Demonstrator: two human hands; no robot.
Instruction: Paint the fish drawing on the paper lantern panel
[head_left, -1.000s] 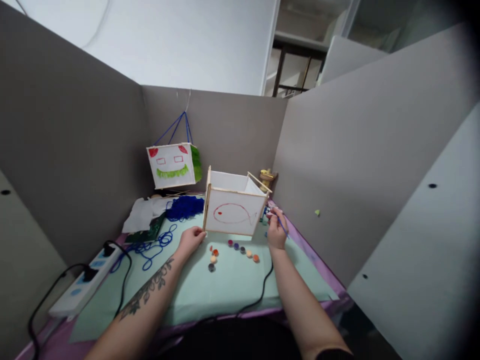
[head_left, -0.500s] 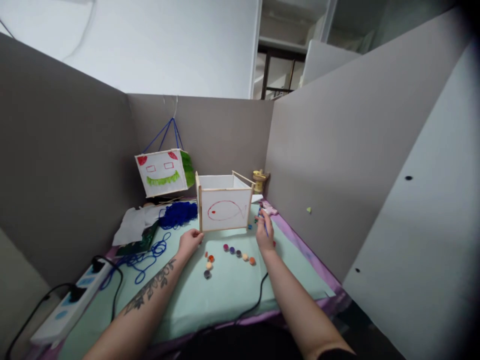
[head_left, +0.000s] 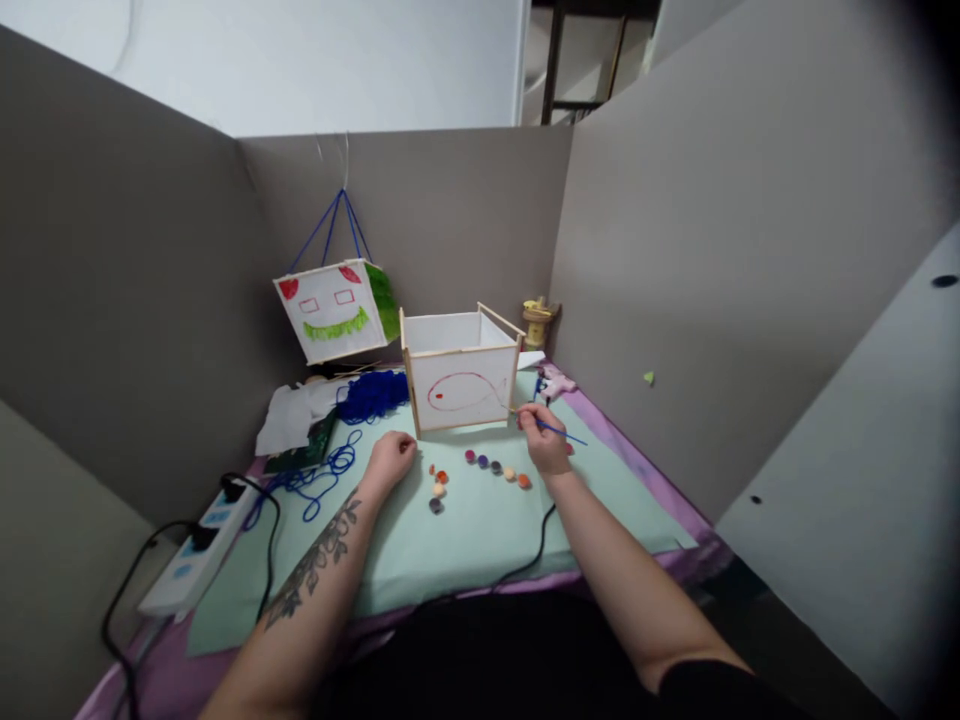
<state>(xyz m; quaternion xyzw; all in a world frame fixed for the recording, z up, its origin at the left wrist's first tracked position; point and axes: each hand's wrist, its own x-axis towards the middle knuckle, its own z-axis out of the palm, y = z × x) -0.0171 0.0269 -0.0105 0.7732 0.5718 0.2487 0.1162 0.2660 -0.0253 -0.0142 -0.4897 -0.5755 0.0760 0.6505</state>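
Note:
A white box lantern [head_left: 491, 400] with thin wooden edges stands on the table, a red fish outline and a red eye on its front panel. My right hand [head_left: 545, 440] pinches a slim blue paintbrush [head_left: 566, 433] at the panel's lower right. The brush tip is by the fish's tail; whether it touches the panel I cannot tell. On the other side, my left hand [head_left: 391, 460] lies with curled fingers just in front of the lantern's lower left corner, and no object shows in it. Small paint pots [head_left: 496, 467] of several colours sit between my hands.
A finished-looking lantern [head_left: 330, 315] hangs by blue cords at the back left. Blue yarn [head_left: 373, 397], white cloth [head_left: 292, 418] and a power strip [head_left: 199, 555] lie on the left. Twine spools [head_left: 536, 322] stand at the back right, and grey partitions [head_left: 420, 225] enclose the table.
My right hand has turned the brush so its tip points left toward the fish's tail. My left hand has drawn slightly away from the lantern's corner. The view has tilted down.

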